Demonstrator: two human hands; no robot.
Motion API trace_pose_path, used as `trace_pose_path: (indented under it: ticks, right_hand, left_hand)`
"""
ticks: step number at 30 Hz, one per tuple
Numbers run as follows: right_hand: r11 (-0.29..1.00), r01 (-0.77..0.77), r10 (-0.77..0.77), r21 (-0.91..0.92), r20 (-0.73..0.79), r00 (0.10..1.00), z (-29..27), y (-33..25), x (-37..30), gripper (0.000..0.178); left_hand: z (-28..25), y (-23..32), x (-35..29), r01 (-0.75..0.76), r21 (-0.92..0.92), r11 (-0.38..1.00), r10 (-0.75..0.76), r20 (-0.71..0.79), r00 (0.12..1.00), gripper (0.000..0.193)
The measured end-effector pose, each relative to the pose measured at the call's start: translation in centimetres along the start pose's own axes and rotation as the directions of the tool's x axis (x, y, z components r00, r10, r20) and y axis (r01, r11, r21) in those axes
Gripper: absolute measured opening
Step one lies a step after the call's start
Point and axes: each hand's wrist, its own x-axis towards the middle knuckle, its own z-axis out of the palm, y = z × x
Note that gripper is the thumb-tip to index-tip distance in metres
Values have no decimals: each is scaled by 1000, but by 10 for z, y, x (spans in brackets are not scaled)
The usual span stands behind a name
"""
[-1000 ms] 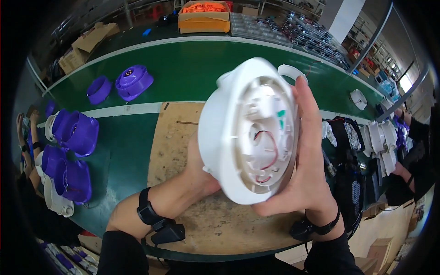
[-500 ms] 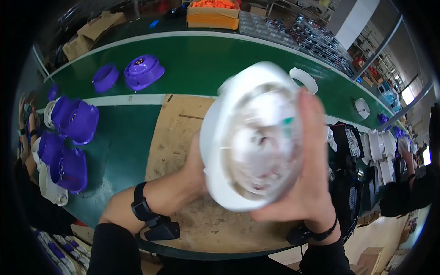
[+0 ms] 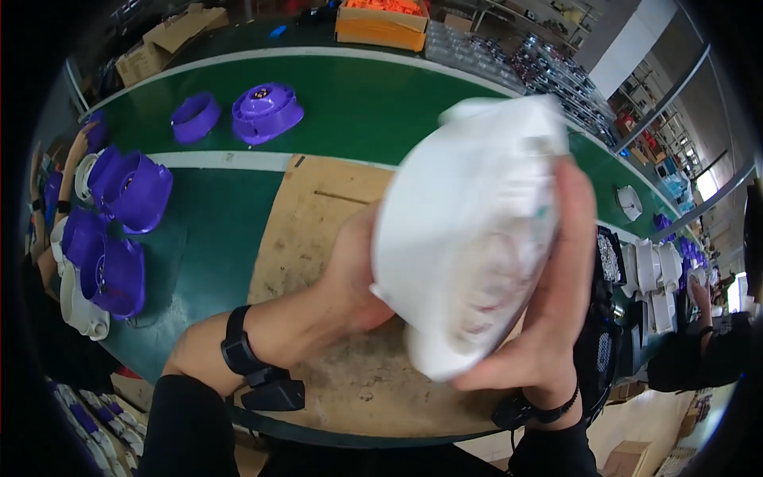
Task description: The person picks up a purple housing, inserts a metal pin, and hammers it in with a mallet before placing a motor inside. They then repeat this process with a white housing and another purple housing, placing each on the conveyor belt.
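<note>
A white plastic housing (image 3: 453, 215) is held up in front of me, tilted and smeared by motion. Its open side faces right and shows blurred reddish parts inside, too smeared to name. My left hand (image 3: 358, 262) grips the housing's left side, its fingertips hidden behind the shell. Along the right edge, my right hand (image 3: 560, 294) is wrapped round the rim, fingers up the far side and thumb below. Beneath both hands lies a worn brown board (image 3: 318, 230) on the green table.
Purple housings (image 3: 119, 274) stand on the left beside white ones. Two more purple parts, one a domed housing (image 3: 266, 114), sit on the green belt (image 3: 350, 87) ahead. An orange-filled carton (image 3: 381, 28) is at the back. White housings (image 3: 652, 270) and co-workers' hands are at the sides.
Both hands have moved the white housing slightly right and turned it, so its open side now faces more to the right. At the far left, a co-worker's hand has reached a purple part.
</note>
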Motion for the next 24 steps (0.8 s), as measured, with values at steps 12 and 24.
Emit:
trace_pose_path:
  ticks: [12,24]
  right_hand:
    - [997,4,1,-81,64,998,13,1,1,134]
    - [268,-364,515,892,187,837,-3,27,7,95]
  left_hand:
    - [-11,-2,2,-38,63,997,34,66,997,55]
    - [33,11,-10,-37,133,990,63,-197,978,56]
